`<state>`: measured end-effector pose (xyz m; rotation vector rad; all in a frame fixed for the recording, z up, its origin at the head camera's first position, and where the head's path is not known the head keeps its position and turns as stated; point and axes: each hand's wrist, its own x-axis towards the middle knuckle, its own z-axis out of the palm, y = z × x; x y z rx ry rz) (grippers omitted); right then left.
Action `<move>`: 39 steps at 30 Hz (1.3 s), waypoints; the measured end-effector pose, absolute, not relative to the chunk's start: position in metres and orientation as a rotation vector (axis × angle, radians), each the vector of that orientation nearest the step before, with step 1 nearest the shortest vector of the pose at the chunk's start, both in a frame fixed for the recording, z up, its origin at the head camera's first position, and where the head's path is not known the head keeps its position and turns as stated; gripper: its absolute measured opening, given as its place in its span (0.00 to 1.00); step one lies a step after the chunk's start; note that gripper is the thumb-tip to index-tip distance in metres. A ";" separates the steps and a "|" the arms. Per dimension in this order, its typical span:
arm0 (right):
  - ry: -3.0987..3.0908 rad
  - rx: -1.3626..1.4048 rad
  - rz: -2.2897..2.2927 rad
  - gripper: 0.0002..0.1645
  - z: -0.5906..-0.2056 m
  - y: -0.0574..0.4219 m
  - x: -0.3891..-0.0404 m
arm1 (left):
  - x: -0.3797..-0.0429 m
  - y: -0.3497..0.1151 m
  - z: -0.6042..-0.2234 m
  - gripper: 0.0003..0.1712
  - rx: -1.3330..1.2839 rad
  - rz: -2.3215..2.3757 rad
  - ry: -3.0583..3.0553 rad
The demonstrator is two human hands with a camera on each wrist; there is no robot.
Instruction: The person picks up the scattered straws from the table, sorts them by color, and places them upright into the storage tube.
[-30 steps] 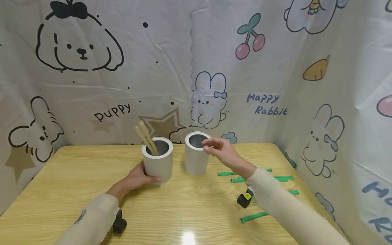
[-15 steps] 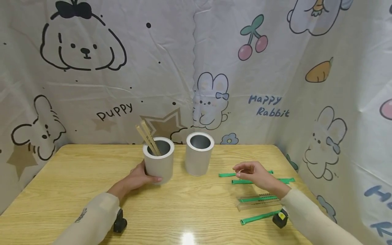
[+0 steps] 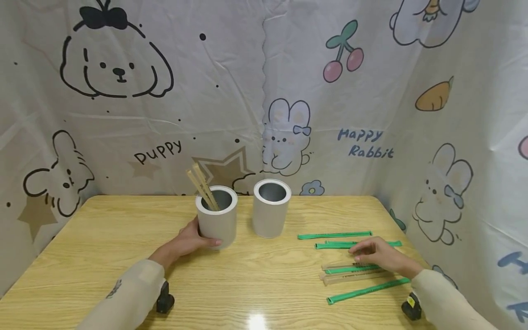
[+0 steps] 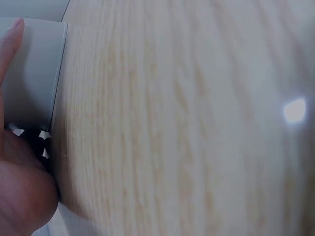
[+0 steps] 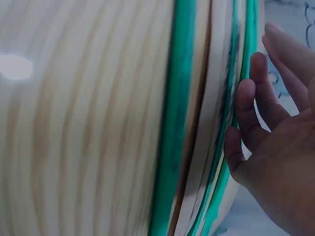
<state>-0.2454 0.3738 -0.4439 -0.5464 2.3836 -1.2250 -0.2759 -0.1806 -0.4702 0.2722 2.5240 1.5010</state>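
Observation:
My left hand (image 3: 186, 242) grips a light grey cylindrical holder (image 3: 217, 227) low on its side; the thumb lies across the front and the other fingers are hidden behind it. Several thin tan wrapped sticks (image 3: 203, 189) lean out of that holder. My right hand (image 3: 381, 254) is over thin green and tan wrapped sticks lying on the table, its fingers bent loosely with nothing between them. Closest beneath it are a tan stick (image 3: 354, 277) and a green stick (image 3: 350, 270). In the right wrist view the fingers (image 5: 256, 123) hover beside the sticks; contact is unclear.
A second grey holder (image 3: 270, 213) stands upright right of the gripped one, and nothing shows in its mouth. More green sticks (image 3: 335, 236) lie farther back, and one (image 3: 367, 291) lies nearer the front. A printed cloth (image 3: 231, 91) hangs behind the wooden table (image 3: 247, 284).
My right hand has moved from the second holder's mouth to the right and nearer, over the wrapped sticks. The left hand keeps its hold on the first holder.

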 end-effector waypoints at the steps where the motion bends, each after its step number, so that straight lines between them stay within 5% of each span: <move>1: 2.371 -0.558 -1.221 0.23 -0.445 0.377 -0.245 | -0.276 -0.181 -0.470 0.65 0.267 1.500 2.525; 13: 2.410 -0.709 -1.156 0.09 -0.448 0.379 -0.246 | -0.272 -0.178 -0.468 0.64 0.271 1.512 2.527; 24: 2.451 -0.540 -1.199 0.17 -0.420 0.373 -0.248 | -0.272 -0.179 -0.468 0.63 0.258 1.515 2.528; 33: 2.249 -0.513 -1.711 0.11 -0.371 0.314 -0.260 | -0.270 -0.180 -0.468 0.63 0.264 1.550 2.510; 39: 1.789 -0.641 -2.203 0.16 -0.332 0.239 -0.270 | -0.271 -0.179 -0.469 0.63 0.262 1.548 2.507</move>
